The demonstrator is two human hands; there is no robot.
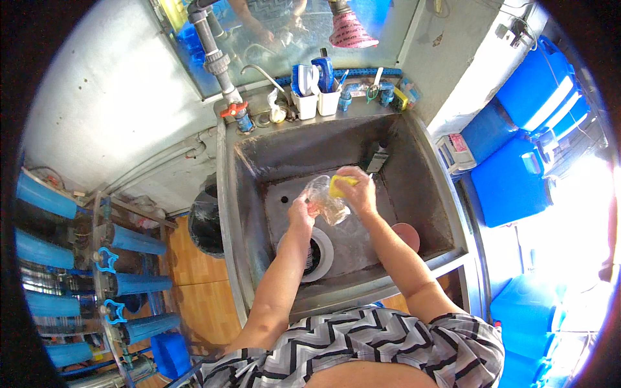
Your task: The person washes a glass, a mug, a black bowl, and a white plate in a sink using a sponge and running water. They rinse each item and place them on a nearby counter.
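Over the metal sink basin, my left hand (pixel 302 210) grips a clear, see-through container (pixel 328 207) by its side. The container is tilted, and I cannot tell whether it is a jar or a jug. My right hand (pixel 359 189) is closed round a yellow sponge (pixel 340 186) and presses it against the container's upper part. Below my left forearm, a white round ring-like item (pixel 326 252) rests in the sink (pixel 284 174), partly hidden by the arm. A pinkish round dish (pixel 406 237) lies by my right forearm. Against the sink's far wall stands a dark bottle (pixel 378 158).
White holders (pixel 328 103) with blue brushes stand on the back ledge, near a red-handled valve (pixel 234 108). A pink-wrapped lamp (pixel 352 31) hangs above. Blue jugs (pixel 511 184) line the right side; a black bin (pixel 207 223) and blue filter cylinders (pixel 139 239) are at left.
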